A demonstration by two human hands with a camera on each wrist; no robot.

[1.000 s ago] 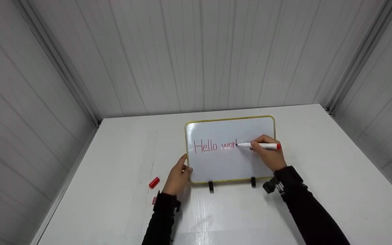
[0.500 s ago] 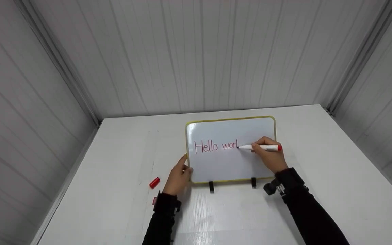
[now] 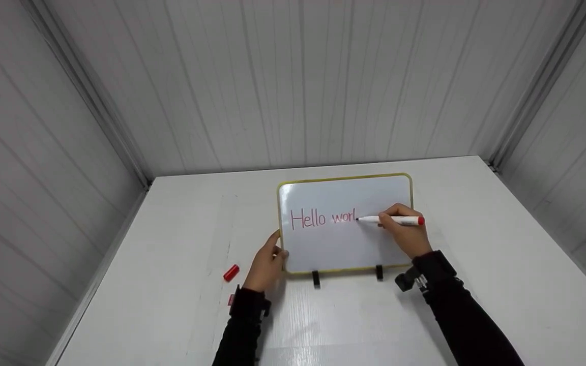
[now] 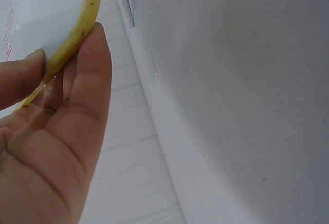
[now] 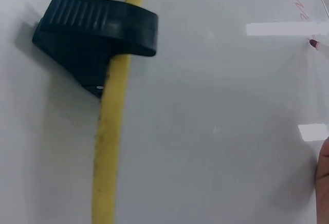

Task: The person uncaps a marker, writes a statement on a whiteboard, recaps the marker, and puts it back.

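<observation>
Pinching the red marker [image 3: 393, 220] in our right hand [image 3: 406, 235], tip on the whiteboard [image 3: 344, 244] propped on the desk [image 3: 171, 305], left hand [image 3: 266, 264] gripping its corner, we risk smearing wet letters if that palm drags.

I work at a white surface [image 3: 501, 264] set into a narrow alcove. Ahead of me rises a back wall [image 3: 303, 81] of pale grey panels with fine vertical ribs. The left wall [image 3: 28, 168] and the right wall [image 3: 573, 152] are of the same panelling, joined to the back by metal corner strips. Soft, even light reflects faintly off the surface near me.
</observation>
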